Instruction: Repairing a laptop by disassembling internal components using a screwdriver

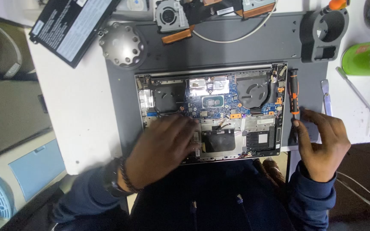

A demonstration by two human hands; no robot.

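A grey mat covers your white tabletop. Your left hand rests flat, grip open, on the opened laptop. Your right hand fingertips touch the orange-black screwdriver, grip loosely apart.

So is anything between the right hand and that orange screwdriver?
Nothing visible. The right hand lies right beside the screwdriver, its fingertips at the lower end of the handle, on the grey mat next to the open laptop.
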